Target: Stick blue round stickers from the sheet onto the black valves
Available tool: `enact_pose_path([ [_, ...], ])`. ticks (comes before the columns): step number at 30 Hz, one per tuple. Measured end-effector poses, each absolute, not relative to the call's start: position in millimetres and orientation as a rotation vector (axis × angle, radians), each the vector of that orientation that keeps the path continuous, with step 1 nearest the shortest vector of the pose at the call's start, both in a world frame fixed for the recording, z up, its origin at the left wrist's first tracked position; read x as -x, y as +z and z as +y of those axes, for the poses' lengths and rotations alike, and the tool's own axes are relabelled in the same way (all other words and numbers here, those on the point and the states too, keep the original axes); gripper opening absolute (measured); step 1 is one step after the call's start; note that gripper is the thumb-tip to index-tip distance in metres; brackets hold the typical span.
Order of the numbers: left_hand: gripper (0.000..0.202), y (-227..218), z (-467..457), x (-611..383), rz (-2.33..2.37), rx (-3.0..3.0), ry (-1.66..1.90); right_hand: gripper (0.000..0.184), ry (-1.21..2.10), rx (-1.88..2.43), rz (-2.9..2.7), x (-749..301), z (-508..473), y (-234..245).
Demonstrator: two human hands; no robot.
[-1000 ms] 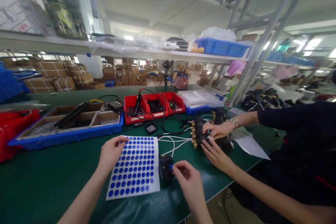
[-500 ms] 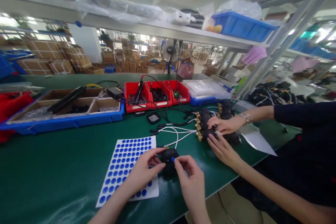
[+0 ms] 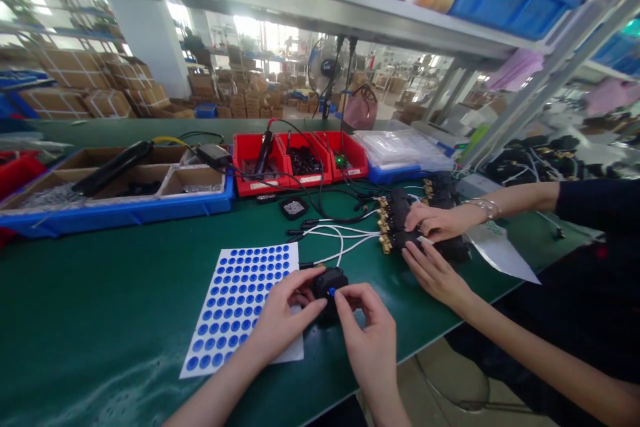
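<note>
My left hand (image 3: 283,313) grips the left side of a small black device (image 3: 331,278) with a white cable running from behind it. Between the thumb and forefinger of my right hand (image 3: 370,323) is a round blue sticker (image 3: 331,292), touching the device's face. Partly under my left hand lies a white sheet (image 3: 295,255) bearing rows of the same blue round stickers. Farther right, a co-worker's hands (image 3: 437,221) press a small pale piece against one of several black devices (image 3: 399,207) with brass connectors.
Across the back stand a blue divided tray (image 3: 150,208) of small parts, red bins (image 3: 300,181) and a blue tray of clear plastic bags (image 3: 400,147). A small black dish (image 3: 293,208) of metal bits sits before them. White cables (image 3: 345,235) cross the green table. A shelf (image 3: 380,10) overhangs it.
The camera view has tilted downward, so the shelf sits higher in the picture. My left hand stays on the device and my right hand still pinches the blue sticker against it, with slight finger movement.
</note>
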State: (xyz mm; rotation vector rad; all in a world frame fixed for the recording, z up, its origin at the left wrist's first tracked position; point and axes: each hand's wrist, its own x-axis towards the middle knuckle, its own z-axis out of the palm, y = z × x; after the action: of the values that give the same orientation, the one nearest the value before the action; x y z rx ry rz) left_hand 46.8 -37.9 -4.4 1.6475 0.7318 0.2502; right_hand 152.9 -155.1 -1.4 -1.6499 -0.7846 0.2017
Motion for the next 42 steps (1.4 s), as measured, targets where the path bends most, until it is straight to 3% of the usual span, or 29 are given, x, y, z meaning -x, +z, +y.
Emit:
enact_pose_path([
  [25, 0.053, -5.7, -35.3, -46.4, 0.676, -1.586, 0.323, 0.014, -0.035, 1.735, -1.002, -143.2, -156.3, -2.1],
  [28, 0.053, -7.2, -36.2, -48.7, 0.674, -1.586, 0.322, 0.005, 0.006, 1.785, -0.941, -145.5, -156.4, -6.1],
  [31, 0.056, -7.6, -39.8, -50.5, 0.704, -1.609, 0.294, 0.024, 0.053, 1.795, -0.831, -152.5, -157.7, -6.6],
  [33, 0.057, -3.7, -37.8, -47.6, 0.725, -1.634, 0.263, 0.023, 0.052, 1.77, -0.83, -156.6, -157.0, -0.2],
  [37, 0.033, 14.3, -3.0, -20.2, 0.868, -1.856, 0.317, 0.01, -0.006, 1.693, -0.971, -154.1, -139.5, 25.5],
  [40, 0.027, 23.5, 40.7, 15.9, 1.12, -2.126, 0.38, 0.015, 0.157, 1.612, -1.138, -141.6, -104.4, 39.0],
  [42, 0.043, 21.1, 63.7, 37.5, 1.277, -2.245, 0.341, 0.024, 0.416, 1.69, -1.256, -131.2, -72.7, 39.9],
])
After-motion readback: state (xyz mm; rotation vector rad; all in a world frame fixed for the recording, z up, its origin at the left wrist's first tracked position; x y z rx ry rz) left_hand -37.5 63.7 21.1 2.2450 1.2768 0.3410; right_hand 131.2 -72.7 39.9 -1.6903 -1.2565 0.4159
